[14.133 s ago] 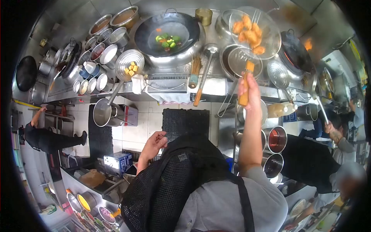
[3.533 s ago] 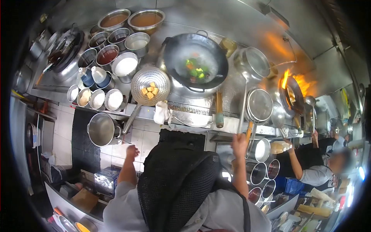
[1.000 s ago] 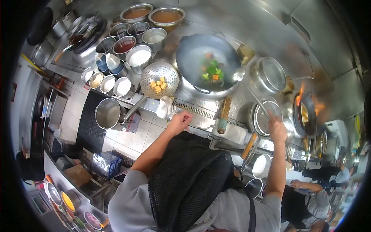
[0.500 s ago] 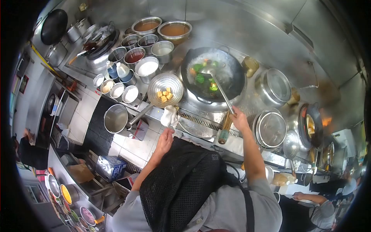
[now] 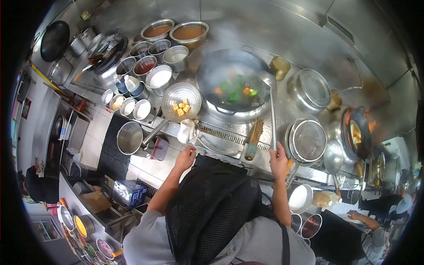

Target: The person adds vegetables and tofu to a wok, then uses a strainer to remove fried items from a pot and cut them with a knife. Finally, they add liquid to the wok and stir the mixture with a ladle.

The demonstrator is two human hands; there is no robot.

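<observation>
My right hand (image 5: pixel 278 162) grips the handle of a ladle (image 5: pixel 273 115), whose head is by the right rim of a large black wok (image 5: pixel 212 84). Steam partly hides the green vegetables (image 5: pixel 233 88) and orange pieces in the wok. My left hand (image 5: pixel 186 155) has its fingers curled, just below a bunched white cloth (image 5: pixel 187 131); whether it holds anything is hidden. Beside the cloth, a perforated strainer (image 5: pixel 170 98) bears several yellow cubes (image 5: pixel 181 108). A bamboo brush (image 5: pixel 253 139) lies between my hands, nearer the right.
Metal tubs of sauces and a white seasoning (image 5: pixel 159 77) stand to the left of the wok. An empty pot (image 5: pixel 130 138) is at the counter's front. Stacked strainers (image 5: pixel 309 140) and a flaming second wok (image 5: pixel 357 132) are rightward. Another person's arm (image 5: pixel 363 219) shows at lower right.
The ladle has moved from the middle of the wok to its right rim, and my right hand has drawn back toward me. The vegetables have shifted, with steam now over them. The view has shifted slightly.
</observation>
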